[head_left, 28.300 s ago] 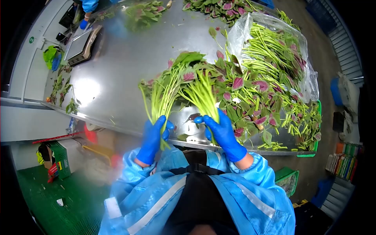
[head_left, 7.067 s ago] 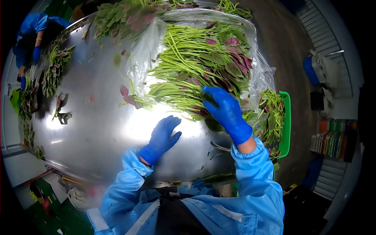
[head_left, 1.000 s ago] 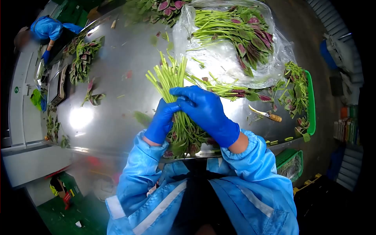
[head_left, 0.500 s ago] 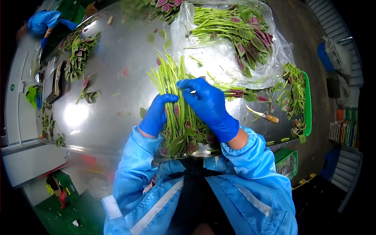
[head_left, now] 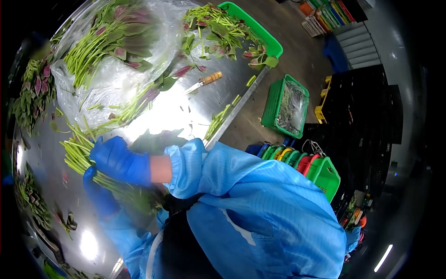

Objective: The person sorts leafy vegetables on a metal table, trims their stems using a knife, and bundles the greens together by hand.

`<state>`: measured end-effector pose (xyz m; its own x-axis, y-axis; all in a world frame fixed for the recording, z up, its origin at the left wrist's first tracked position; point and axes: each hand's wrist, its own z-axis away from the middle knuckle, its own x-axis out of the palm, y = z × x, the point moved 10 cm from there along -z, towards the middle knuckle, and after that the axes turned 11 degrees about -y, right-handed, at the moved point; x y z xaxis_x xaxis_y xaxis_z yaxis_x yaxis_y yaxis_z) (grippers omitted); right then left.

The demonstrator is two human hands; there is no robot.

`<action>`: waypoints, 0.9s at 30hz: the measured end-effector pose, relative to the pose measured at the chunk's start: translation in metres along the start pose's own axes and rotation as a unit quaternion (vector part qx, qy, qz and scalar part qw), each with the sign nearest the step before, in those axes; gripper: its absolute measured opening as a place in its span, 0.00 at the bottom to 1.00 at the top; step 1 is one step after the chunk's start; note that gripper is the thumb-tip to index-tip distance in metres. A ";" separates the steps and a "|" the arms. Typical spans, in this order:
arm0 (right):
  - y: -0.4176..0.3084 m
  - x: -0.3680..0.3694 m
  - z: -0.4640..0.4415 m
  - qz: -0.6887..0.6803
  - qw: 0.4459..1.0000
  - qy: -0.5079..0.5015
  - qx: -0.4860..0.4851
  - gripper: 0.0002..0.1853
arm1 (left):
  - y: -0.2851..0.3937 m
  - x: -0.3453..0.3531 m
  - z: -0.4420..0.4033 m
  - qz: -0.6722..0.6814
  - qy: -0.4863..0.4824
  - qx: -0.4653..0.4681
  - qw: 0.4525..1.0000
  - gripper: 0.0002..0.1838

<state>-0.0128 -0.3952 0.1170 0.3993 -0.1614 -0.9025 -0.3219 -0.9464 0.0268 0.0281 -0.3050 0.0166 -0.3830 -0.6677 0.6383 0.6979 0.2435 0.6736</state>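
Both gloved hands are closed round one bunch of leafy green stems (head_left: 78, 152) above the metal table. My right hand (head_left: 121, 160) wraps over the stems from above. Just below it, my left hand (head_left: 100, 193) grips the same bunch, partly blurred. The cut ends point up and left, and the leaves hang toward my body, partly hidden by my right arm. Beyond my hands lies a clear plastic sheet (head_left: 121, 81) with a pile of red-and-green leafy stems (head_left: 104, 42) on it. A knife with a wooden handle (head_left: 211, 78) rests to the right of the sheet.
A green crate (head_left: 274, 46) stands at the table's far right corner beside loose stems. On the floor are another green crate (head_left: 269, 104) and a row of colourful crates (head_left: 325, 176). More leafy bunches (head_left: 35, 95) lie at the left. Dark stacked crates (head_left: 357, 130) stand at the right.
The view has swung to the right, bringing the floor crates into sight. My left hand has closed more tightly round the stems, and my right hand now wraps over them.
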 end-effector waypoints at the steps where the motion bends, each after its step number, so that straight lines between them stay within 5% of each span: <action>1: 0.004 -0.007 0.002 -0.011 1.000 0.011 -0.004 0.07 | 0.000 0.003 0.001 0.017 -0.012 0.004 1.000 0.25; 5: -0.005 0.008 0.009 -0.077 0.997 -0.023 -0.021 0.09 | 0.010 -0.007 0.007 -0.097 0.017 0.062 0.993 0.21; 7: 0.016 0.043 0.017 -0.443 0.890 -0.102 0.043 0.10 | 0.001 -0.014 0.004 -0.132 0.036 0.044 0.990 0.21; 9: 0.009 0.054 0.020 -0.637 0.753 -0.154 0.057 0.12 | 0.015 -0.022 0.009 -0.219 0.053 0.098 0.969 0.21; 10: 0.011 0.043 0.020 -0.556 0.810 -0.182 0.035 0.14 | 0.024 -0.012 0.015 -0.287 0.052 0.141 0.946 0.20; 11: 0.013 0.032 0.020 -0.469 0.860 -0.203 0.010 0.17 | 0.010 -0.001 0.013 -0.088 0.029 0.035 0.995 0.20; 12: 0.022 0.038 0.027 -0.540 0.824 -0.163 0.059 0.20 | -0.007 -0.028 0.005 0.045 0.057 0.036 0.997 0.21; 16: 0.026 0.030 0.023 -0.556 0.806 -0.191 0.070 0.23 | -0.004 0.012 -0.001 0.168 -0.070 0.005 0.983 0.25; 27: 0.006 0.019 0.005 -0.423 0.864 -0.272 0.015 0.18 | 0.001 -0.001 0.001 0.165 -0.132 0.051 0.976 0.30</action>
<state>-0.0115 -0.4030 0.0978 0.0426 0.7477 -0.6626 -0.1383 -0.6524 -0.7451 0.0285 -0.3030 0.0175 -0.2995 -0.3401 0.8914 0.7504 0.4931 0.4403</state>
